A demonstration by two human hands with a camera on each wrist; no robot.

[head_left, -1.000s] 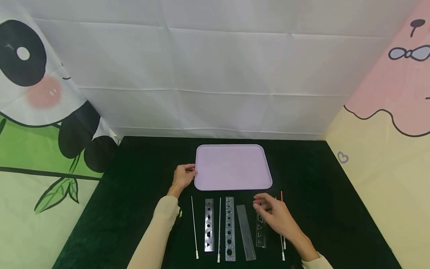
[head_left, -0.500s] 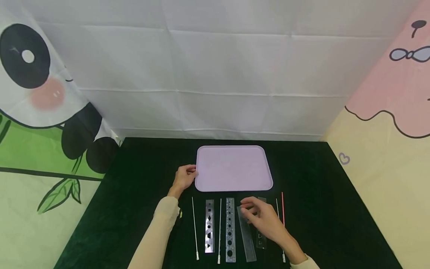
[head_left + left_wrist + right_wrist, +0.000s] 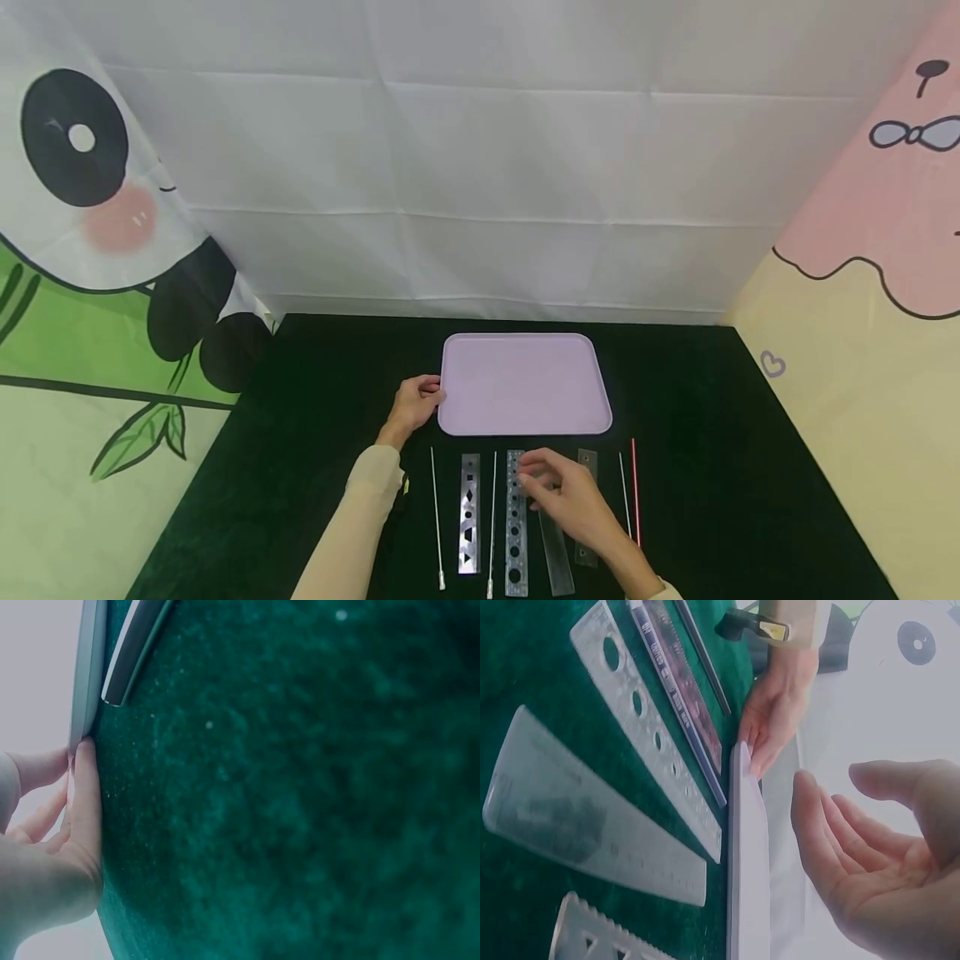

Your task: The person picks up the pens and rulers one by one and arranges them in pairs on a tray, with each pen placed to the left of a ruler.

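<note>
I see my left hand [image 3: 415, 402] resting against the left edge of the lilac tray [image 3: 525, 385] on the dark green counter [image 3: 322, 467], its fingers [image 3: 84, 795] straight along the rim. My right hand [image 3: 567, 494] hovers over the clear ruler [image 3: 556, 548] just in front of the tray, fingers [image 3: 821, 817] loosely apart, gripping nothing. The perforated metal ruler [image 3: 514, 525] lies just beside it.
</note>
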